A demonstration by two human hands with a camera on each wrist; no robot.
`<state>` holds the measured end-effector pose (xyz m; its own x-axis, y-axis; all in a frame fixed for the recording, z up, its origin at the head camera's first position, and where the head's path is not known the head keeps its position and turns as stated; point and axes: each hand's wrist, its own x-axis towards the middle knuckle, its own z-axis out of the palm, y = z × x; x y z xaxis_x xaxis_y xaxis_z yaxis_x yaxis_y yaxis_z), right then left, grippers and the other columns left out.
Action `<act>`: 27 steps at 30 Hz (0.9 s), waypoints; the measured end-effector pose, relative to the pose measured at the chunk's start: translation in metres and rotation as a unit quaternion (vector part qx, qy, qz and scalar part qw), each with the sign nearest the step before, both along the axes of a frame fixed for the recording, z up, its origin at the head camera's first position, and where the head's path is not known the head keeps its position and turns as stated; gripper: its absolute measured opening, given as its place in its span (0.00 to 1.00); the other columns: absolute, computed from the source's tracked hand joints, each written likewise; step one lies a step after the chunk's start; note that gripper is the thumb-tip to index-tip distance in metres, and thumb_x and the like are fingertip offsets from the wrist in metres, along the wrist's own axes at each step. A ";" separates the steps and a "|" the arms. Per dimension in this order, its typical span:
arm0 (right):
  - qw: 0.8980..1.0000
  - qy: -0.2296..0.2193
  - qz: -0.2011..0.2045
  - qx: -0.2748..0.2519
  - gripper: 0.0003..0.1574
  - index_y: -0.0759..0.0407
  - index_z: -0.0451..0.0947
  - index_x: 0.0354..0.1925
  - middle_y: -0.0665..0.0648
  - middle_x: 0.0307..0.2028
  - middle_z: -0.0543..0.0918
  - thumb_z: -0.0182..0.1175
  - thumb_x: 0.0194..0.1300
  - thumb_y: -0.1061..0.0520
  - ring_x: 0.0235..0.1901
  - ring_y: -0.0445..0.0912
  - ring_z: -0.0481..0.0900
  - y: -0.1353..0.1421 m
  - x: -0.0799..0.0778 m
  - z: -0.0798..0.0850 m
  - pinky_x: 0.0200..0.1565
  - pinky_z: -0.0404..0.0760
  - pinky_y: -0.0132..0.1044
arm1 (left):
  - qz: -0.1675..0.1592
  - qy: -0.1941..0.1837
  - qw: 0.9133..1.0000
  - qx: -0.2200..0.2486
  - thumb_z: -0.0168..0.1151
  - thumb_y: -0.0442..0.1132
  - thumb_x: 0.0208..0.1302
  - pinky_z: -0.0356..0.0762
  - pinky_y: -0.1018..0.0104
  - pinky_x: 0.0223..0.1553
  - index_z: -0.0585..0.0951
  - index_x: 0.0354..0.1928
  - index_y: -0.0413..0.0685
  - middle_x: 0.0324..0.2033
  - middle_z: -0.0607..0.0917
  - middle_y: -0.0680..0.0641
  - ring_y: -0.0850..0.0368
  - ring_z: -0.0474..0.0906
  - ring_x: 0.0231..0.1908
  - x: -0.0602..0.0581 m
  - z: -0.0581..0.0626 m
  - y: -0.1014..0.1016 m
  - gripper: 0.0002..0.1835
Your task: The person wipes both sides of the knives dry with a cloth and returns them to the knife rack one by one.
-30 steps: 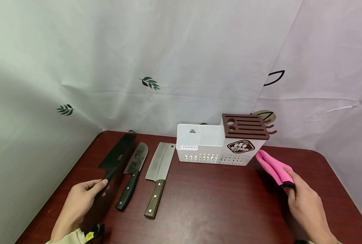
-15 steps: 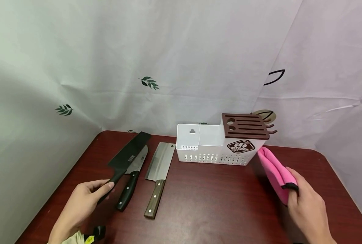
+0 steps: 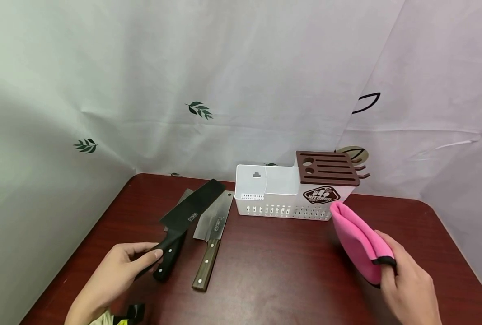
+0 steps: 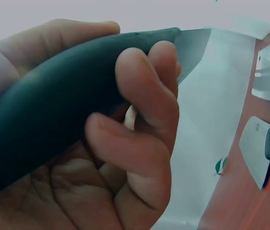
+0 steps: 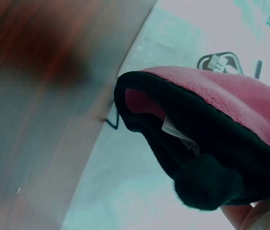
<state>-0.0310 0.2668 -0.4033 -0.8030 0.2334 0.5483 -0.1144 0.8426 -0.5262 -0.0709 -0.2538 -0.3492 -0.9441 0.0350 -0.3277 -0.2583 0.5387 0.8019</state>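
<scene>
My left hand [image 3: 116, 273] grips a black kitchen knife [image 3: 194, 205] by its handle, the broad blade pointing away and to the right. In the left wrist view, fingers curl round the dark handle [image 4: 53, 98]. Below that blade lies a second knife, its black handle [image 3: 170, 255] showing and its blade mostly hidden. A cleaver [image 3: 206, 264] with a brown wooden handle rests to the right, its blade partly overlapped. My right hand [image 3: 411, 280] holds a folded pink cloth [image 3: 356, 239] with black trim by its near end; a white label [image 5: 175, 132] shows inside its fold.
A white perforated kitchen rack [image 3: 277, 210] with a brown slotted top [image 3: 326, 168] stands at the back of the dark red table [image 3: 281, 271]. Hooks [image 3: 362, 168] stick out on its right side. A pale curtain [image 3: 257, 81] hangs behind and at both sides.
The left hand has lifted the black knife and carried it rightward over the other knives. My right hand has raised the pink cloth slightly, turned it, and shifted it a little left.
</scene>
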 end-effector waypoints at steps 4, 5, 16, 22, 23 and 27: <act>0.999 0.034 0.035 -0.001 0.32 0.49 0.79 0.64 0.36 0.60 0.78 0.60 0.64 0.70 0.56 0.11 0.60 -0.007 0.002 0.003 0.57 0.55 0.12 | -0.016 -0.005 1.000 -0.007 0.66 0.52 0.67 0.64 0.66 0.24 0.81 0.60 0.43 0.30 0.84 0.46 0.61 0.62 0.22 0.002 0.001 0.004 0.26; 0.998 0.042 0.044 0.001 0.33 0.50 0.79 0.63 0.32 0.60 0.76 0.60 0.63 0.71 0.57 0.12 0.61 -0.008 0.003 0.004 0.57 0.54 0.11 | -0.019 -0.006 1.000 -0.007 0.66 0.52 0.66 0.62 0.65 0.22 0.82 0.60 0.43 0.27 0.82 0.46 0.60 0.57 0.20 0.002 0.001 0.005 0.26; 0.987 0.095 0.125 0.023 0.31 0.58 0.80 0.60 0.43 0.59 0.81 0.58 0.59 0.72 0.61 0.22 0.68 -0.018 0.001 0.009 0.60 0.59 0.15 | -0.046 0.004 0.998 -0.038 0.67 0.53 0.65 0.58 0.68 0.15 0.82 0.60 0.45 0.11 0.60 0.53 0.62 0.49 0.14 0.006 0.006 0.000 0.27; 0.988 0.085 0.130 0.024 0.28 0.58 0.80 0.61 0.49 0.58 0.82 0.56 0.64 0.68 0.61 0.21 0.67 -0.023 0.003 0.012 0.60 0.59 0.16 | -0.049 0.005 0.998 -0.050 0.66 0.53 0.66 0.63 0.65 0.18 0.81 0.62 0.44 0.13 0.67 0.53 0.62 0.50 0.15 0.010 0.008 -0.003 0.28; 0.988 0.083 0.131 0.023 0.28 0.58 0.79 0.62 0.50 0.57 0.82 0.56 0.64 0.68 0.61 0.21 0.67 -0.023 0.003 0.012 0.61 0.59 0.16 | -0.049 0.008 0.997 -0.052 0.66 0.53 0.66 0.63 0.64 0.19 0.81 0.62 0.44 0.15 0.69 0.52 0.62 0.51 0.15 0.010 0.009 -0.004 0.28; 0.988 0.076 0.134 0.018 0.25 0.59 0.79 0.61 0.53 0.57 0.83 0.55 0.68 0.63 0.61 0.21 0.67 -0.024 0.005 0.012 0.61 0.60 0.16 | -0.050 0.014 0.997 -0.050 0.66 0.51 0.67 0.64 0.63 0.21 0.81 0.61 0.45 0.22 0.77 0.48 0.61 0.55 0.18 0.011 0.010 -0.004 0.26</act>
